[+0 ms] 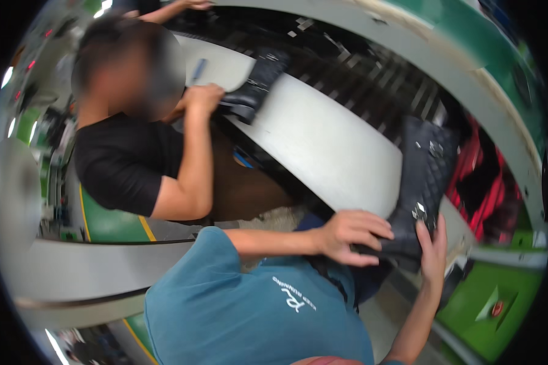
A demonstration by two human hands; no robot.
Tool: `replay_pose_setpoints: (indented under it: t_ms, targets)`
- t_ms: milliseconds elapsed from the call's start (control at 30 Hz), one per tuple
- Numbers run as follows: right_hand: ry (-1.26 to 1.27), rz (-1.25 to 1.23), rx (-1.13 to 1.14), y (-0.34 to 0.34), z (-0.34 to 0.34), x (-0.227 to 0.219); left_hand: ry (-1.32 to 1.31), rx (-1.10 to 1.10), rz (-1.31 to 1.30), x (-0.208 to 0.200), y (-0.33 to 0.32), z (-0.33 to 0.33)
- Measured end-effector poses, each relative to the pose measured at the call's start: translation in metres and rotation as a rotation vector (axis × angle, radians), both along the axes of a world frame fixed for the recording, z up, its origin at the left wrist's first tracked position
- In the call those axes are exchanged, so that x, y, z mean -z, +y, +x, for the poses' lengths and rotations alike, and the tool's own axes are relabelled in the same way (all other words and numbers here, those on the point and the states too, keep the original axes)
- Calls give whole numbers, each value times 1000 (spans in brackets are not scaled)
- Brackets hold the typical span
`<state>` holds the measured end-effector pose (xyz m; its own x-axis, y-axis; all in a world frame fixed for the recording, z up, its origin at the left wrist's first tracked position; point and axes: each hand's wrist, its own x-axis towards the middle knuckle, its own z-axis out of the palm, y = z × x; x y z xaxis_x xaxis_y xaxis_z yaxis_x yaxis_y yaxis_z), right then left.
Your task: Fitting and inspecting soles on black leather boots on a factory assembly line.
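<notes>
The person's left hand (pixel 352 238) grips the toe of a black boot (pixel 429 167) at the right end of the white bench (pixel 329 146); the right hand (pixel 433 249) holds its ankle. Toward the left end, a co-worker's hand (pixel 206 97) is beside a second boot (pixel 259 85).

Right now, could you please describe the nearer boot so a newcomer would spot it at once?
Find the long white tabletop. At its right end is a quilted black boot with silvery buckles. Unlike the farther boot, it has the wearer's left hand and right hand on it.
</notes>
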<state>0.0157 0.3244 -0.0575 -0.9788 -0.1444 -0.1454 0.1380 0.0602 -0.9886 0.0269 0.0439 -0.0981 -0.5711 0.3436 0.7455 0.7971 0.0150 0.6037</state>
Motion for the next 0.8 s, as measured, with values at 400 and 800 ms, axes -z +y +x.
replay_pose_setpoints:
  t_ms: [400,800]
  targets:
    - [797,790,-269,-22,13,-123,490,-186,-508,-166,21,-34]
    - [725,175,369,-32,-3,4,244,-208,-840,-176,-21,-59]
